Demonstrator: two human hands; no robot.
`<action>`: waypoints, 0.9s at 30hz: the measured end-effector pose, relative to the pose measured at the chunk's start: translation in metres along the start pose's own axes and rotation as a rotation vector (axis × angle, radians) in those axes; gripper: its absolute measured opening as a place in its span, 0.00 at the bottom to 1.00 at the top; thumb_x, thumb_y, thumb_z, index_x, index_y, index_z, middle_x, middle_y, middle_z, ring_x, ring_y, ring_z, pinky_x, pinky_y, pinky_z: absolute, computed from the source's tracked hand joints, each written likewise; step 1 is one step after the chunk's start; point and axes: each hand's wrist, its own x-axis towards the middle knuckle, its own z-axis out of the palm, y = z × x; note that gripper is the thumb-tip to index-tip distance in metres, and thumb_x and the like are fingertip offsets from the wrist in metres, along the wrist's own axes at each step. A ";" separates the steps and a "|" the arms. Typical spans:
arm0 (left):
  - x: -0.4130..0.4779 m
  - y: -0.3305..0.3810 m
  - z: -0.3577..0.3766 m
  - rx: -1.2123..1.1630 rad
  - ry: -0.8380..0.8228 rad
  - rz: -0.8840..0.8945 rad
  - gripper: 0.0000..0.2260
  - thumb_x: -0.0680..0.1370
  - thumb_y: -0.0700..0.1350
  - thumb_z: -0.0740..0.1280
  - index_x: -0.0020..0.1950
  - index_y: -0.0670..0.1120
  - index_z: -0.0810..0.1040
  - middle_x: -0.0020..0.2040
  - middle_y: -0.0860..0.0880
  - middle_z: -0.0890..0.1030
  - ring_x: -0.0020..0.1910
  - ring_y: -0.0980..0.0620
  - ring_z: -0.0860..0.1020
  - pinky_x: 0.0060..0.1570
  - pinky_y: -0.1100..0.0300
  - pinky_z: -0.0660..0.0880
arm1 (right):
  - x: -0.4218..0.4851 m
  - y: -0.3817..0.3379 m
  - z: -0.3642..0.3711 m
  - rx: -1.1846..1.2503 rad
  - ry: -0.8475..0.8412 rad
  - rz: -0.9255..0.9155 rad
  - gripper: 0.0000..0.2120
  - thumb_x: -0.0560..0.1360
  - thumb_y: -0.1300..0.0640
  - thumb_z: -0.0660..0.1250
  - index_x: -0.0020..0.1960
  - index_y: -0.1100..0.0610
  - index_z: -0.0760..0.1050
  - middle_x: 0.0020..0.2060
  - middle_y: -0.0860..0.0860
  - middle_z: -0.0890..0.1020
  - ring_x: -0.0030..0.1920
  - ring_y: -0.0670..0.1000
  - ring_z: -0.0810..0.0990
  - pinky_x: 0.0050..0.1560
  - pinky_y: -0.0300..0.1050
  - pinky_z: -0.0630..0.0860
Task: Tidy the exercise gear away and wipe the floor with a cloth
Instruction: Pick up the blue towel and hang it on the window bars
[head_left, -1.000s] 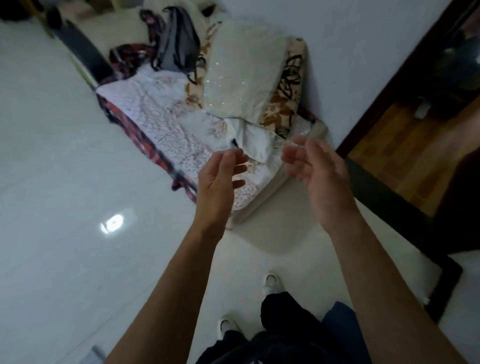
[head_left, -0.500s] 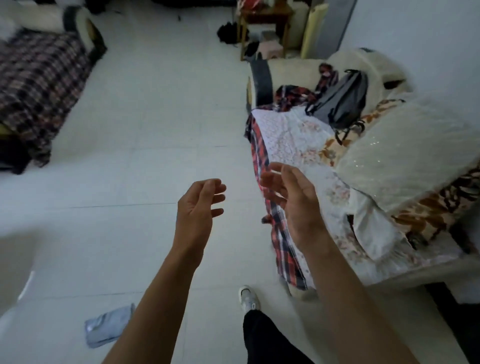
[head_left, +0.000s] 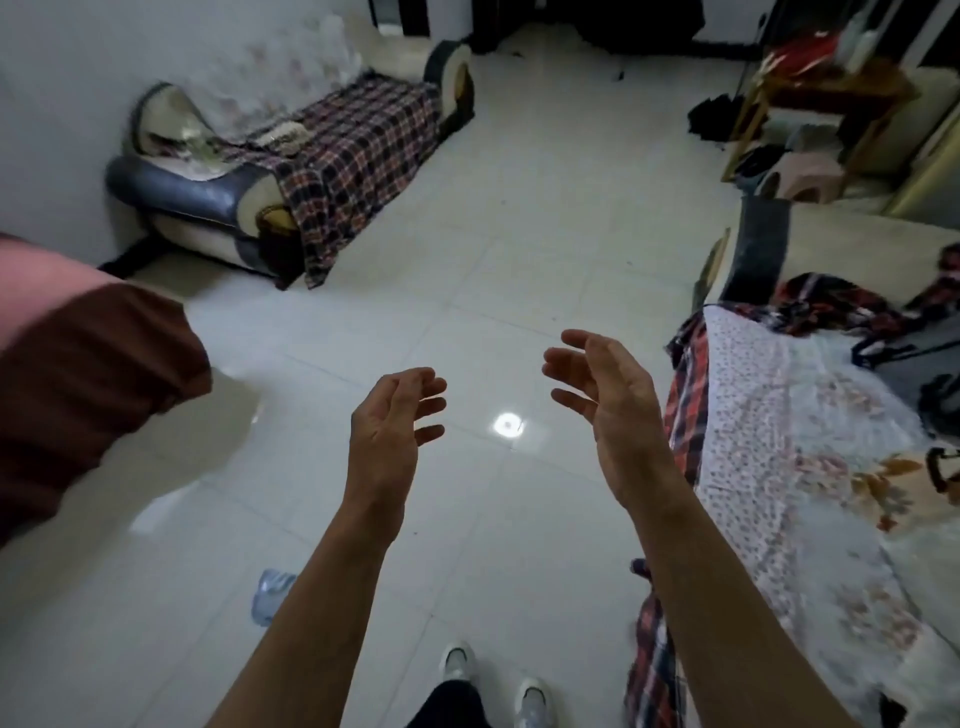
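My left hand (head_left: 389, 426) and my right hand (head_left: 602, 400) hover in front of me above the white tiled floor (head_left: 467, 260), palms turned toward each other. Both hold nothing and their fingers are loosely spread. A small pale blue cloth (head_left: 269, 595) lies crumpled on the floor near my left forearm, partly hidden by it. No exercise gear shows plainly in this view.
A sofa (head_left: 810, 467) under a floral sheet and plaid blanket fills the right side. A second sofa with a plaid throw (head_left: 353, 156) stands at the far left wall. A dark red cushion (head_left: 78, 384) juts in at left. A wooden shelf (head_left: 831, 104) stands far right.
The view has swung left, from the sofa corner by the doorway to the open floor. Both hands stay raised and hold nothing; the blue cloth is now near my left forearm.
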 end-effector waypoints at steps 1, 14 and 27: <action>0.008 0.001 -0.004 -0.006 0.025 0.005 0.13 0.85 0.48 0.56 0.59 0.46 0.80 0.56 0.48 0.84 0.56 0.49 0.82 0.59 0.42 0.78 | 0.010 0.000 0.009 -0.004 -0.024 0.002 0.15 0.85 0.50 0.55 0.61 0.55 0.77 0.54 0.55 0.84 0.57 0.53 0.83 0.63 0.59 0.78; 0.144 -0.018 -0.124 -0.191 0.384 0.000 0.12 0.84 0.48 0.58 0.57 0.45 0.80 0.55 0.47 0.84 0.56 0.48 0.82 0.57 0.44 0.79 | 0.127 0.032 0.201 -0.159 -0.365 0.087 0.15 0.84 0.50 0.56 0.60 0.55 0.78 0.54 0.56 0.85 0.56 0.54 0.83 0.63 0.60 0.77; 0.164 -0.047 -0.296 -0.286 0.877 -0.048 0.11 0.84 0.48 0.59 0.55 0.45 0.80 0.56 0.44 0.83 0.57 0.44 0.81 0.55 0.47 0.79 | 0.152 0.092 0.407 -0.257 -0.769 0.202 0.14 0.85 0.52 0.56 0.60 0.55 0.78 0.53 0.56 0.85 0.56 0.54 0.84 0.63 0.60 0.78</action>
